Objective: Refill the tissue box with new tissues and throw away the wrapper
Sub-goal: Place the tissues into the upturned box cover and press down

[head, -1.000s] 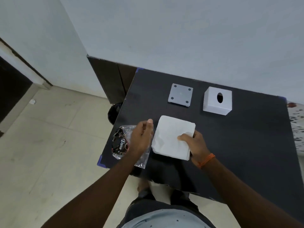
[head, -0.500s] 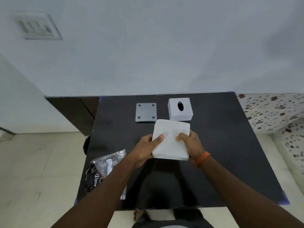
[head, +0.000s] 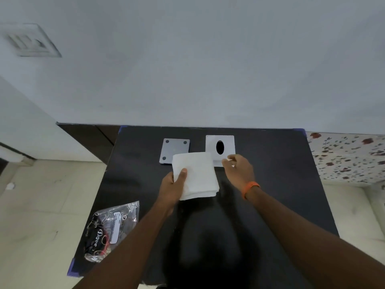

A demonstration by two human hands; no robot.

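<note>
Seen from above, a person is standing at a black table (head: 270, 184) carrying four things. The left hand (head: 173, 187) is gripping one stack of white tissues (head: 195, 174), thumb pressing on top. The right hand (head: 238, 170), wearing an orange wristband (head: 250, 187), is hovering loosely curled and holding nothing, just beside one white tissue box (head: 228, 142). One grey square base plate (head: 174, 149) is lying left of the box. One crumpled clear wrapper (head: 110, 228) is resting near the table's front-left corner.
</note>
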